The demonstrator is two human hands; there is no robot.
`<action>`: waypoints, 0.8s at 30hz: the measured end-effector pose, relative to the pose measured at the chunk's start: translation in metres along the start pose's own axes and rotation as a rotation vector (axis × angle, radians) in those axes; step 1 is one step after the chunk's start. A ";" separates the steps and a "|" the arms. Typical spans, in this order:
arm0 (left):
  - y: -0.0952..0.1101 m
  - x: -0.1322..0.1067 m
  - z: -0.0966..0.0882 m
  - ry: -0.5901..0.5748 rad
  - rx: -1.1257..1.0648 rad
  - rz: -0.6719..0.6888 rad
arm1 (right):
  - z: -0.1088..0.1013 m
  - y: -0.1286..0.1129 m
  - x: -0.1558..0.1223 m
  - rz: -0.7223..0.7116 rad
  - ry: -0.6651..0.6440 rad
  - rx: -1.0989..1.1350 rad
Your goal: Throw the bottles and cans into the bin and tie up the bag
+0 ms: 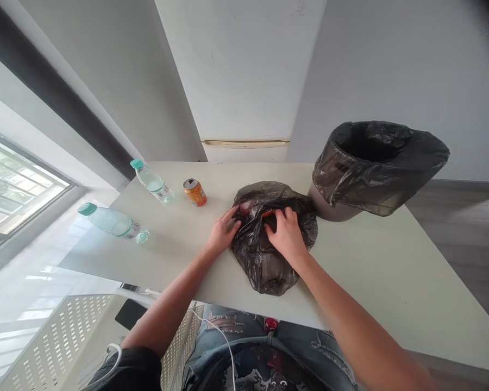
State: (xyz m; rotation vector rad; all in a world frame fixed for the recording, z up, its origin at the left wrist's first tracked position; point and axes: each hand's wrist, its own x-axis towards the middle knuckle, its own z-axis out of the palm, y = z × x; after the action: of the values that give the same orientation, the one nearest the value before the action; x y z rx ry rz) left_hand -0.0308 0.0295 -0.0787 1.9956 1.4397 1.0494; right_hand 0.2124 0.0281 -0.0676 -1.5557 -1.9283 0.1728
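A thin black plastic garbage bag point(264, 271) lies crumpled on the table in front of me. My left hand point(223, 232) pinches its left edge, thumb and fingers curled about the film. Over the bag's middle, my right hand point(286, 233) has its fingers bent into the folds, holding the plastic. A small orange item point(268, 213) shows beside the right fingertips, mostly hidden by the bag. Something reddish point(245, 207) shows through the film near the left fingers; its kind is unclear.
An orange drink can point(195, 192) stands left of the bag. Two clear bottles with green caps, a farther bottle point(151, 182) and a nearer bottle point(114, 222), are at the table's left. A bag-lined trash bin point(334, 203) stands at right on the white table point(375, 271).
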 end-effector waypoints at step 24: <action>0.000 -0.009 -0.001 0.244 -0.009 -0.019 | -0.047 -0.019 0.001 0.065 0.337 1.354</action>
State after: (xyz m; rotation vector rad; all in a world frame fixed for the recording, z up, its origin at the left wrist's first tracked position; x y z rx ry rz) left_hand -0.0331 0.0209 -0.0804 1.8956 1.5688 1.3256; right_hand 0.2229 0.0105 -0.0213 -0.6271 -0.9994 0.9385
